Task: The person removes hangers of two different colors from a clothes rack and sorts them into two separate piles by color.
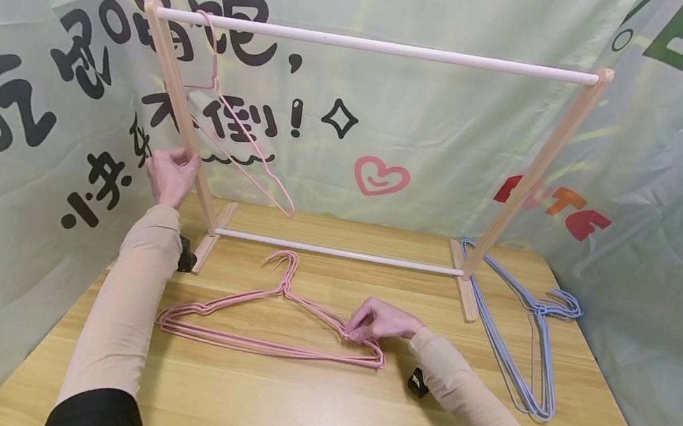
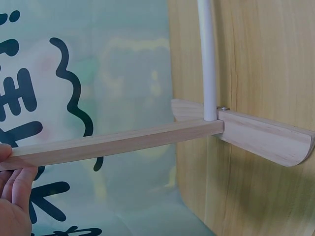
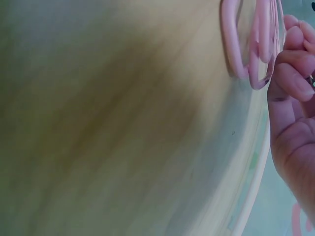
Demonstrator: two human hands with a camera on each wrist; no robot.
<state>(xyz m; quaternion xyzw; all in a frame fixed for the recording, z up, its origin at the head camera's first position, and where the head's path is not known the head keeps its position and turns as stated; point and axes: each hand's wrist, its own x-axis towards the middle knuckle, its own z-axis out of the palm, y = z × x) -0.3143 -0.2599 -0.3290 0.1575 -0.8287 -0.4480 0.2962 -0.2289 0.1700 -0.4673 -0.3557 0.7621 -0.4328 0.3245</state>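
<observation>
With fingers and thumb, my left hand (image 1: 172,176) grips the left wooden post of the garment rack (image 1: 376,45); the left wrist view shows the post (image 2: 123,139) between thumb and fingers. Several pink hangers (image 1: 226,337) lie stacked on the table below the rack, hooks towards the back. At their right shoulder my right hand (image 1: 384,322) pinches the pink wire. In the right wrist view, the rounded ends of the pink hangers (image 3: 231,39) sit beside the curled fingers (image 3: 295,81). One more pink hanger (image 1: 255,138) hangs near the left end of the rack's top bar.
Several blue hangers (image 1: 546,356) lie on the table (image 1: 293,411) at the right, partly against the rack's right foot (image 1: 465,294). A lower white bar (image 1: 337,251) joins the feet. Printed cloth (image 1: 452,127) surrounds the back and sides. Small black objects sit near both wrists.
</observation>
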